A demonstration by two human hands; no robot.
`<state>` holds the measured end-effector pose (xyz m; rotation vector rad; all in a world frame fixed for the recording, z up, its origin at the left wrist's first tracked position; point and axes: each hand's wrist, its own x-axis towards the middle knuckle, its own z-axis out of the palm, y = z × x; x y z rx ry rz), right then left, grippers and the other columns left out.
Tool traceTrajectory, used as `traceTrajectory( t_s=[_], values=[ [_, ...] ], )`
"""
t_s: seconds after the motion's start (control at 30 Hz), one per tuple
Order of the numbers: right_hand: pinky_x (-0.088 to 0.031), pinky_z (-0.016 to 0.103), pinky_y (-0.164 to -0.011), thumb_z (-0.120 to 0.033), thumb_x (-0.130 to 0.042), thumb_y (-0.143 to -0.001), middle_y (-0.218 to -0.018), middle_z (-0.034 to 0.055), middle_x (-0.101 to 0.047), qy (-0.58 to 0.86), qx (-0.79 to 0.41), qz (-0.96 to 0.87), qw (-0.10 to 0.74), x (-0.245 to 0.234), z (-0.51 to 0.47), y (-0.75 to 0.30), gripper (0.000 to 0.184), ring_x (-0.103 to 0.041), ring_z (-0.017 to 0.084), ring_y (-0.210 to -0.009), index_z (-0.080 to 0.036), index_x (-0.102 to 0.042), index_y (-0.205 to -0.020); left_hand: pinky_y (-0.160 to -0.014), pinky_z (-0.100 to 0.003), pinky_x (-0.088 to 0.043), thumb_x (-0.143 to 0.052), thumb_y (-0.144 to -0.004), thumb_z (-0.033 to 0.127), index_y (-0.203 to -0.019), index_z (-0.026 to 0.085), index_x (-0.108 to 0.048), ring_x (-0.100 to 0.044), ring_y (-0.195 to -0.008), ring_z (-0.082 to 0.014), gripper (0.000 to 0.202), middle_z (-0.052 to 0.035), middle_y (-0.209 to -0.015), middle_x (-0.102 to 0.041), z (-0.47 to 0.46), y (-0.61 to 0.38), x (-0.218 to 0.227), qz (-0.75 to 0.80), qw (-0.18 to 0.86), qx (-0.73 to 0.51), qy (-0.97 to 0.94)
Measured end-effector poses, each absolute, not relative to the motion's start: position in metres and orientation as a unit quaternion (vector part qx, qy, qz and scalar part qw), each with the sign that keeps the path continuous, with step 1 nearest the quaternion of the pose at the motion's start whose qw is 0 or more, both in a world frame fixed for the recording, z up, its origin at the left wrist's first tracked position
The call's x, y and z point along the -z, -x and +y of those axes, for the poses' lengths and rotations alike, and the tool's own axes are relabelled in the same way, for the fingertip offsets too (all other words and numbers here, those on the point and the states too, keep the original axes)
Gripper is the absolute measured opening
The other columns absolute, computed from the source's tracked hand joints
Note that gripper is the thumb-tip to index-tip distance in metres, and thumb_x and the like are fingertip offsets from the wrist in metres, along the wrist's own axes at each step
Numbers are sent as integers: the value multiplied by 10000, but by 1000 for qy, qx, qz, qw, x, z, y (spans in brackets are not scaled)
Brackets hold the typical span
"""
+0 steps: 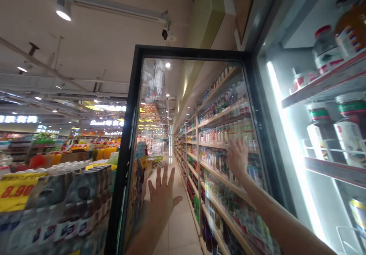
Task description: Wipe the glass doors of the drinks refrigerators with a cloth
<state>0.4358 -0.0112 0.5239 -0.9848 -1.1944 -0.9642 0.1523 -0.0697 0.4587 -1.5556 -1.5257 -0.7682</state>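
A glass cooler door (pixel 190 52) with a black frame stands open in front of me, and the aisle shows through its pane. My left hand (pixel 162 192) is raised at the lower left of the pane, fingers spread and palm facing away. Further right and higher, my right hand (pixel 238 157) is up against the glass area with its fingers extended, somewhat blurred. Neither hand holds anything. Whether each palm actually presses on the pane I cannot tell for certain.
To the right is the lit cooler interior, with bottles (pixel 327 49) on shelves (pixel 326 79). Stacked drink packs (pixel 57 213) with a yellow price sign (pixel 20 192) stand at the left. Beyond the glass, long shelves of bottles (pixel 220 146) line the tiled floor (pixel 181 213).
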Motion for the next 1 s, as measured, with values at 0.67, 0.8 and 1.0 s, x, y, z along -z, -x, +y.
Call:
traceTrajectory(
  t_s=[0.67,0.8,1.0],
  values=[
    [-285,536,-1015,-197,-345,-868,-1411,124,-365,380,462,-555,578,-598,-14,-357,454,-213,280,-1350,-199,-434,-1313,-998,-509,-330,-623,-722,398,-1412,182,-184,-138,-1367,-325,846,-126,-1494,-135,-75,-115,-514,-621,410,351,568],
    [-277,454,-1053,-163,-391,-830,-1416,36,-379,175,556,-733,350,-593,-16,-323,502,-223,205,-1351,-272,-412,-1320,-1002,-513,-319,-634,-703,398,-1411,198,-190,-107,-1369,-329,859,-128,-1497,-108,-77,-113,-514,-618,414,353,567],
    [-271,559,-1007,-187,-353,-858,-1421,134,-346,339,479,-566,579,-631,-8,-322,464,-219,294,-1343,-178,-421,-1317,-1023,-507,-305,-695,-645,337,-1406,253,-198,-131,-1366,-317,912,-108,-1501,-108,-90,-106,-518,-627,358,326,610]
  ],
)
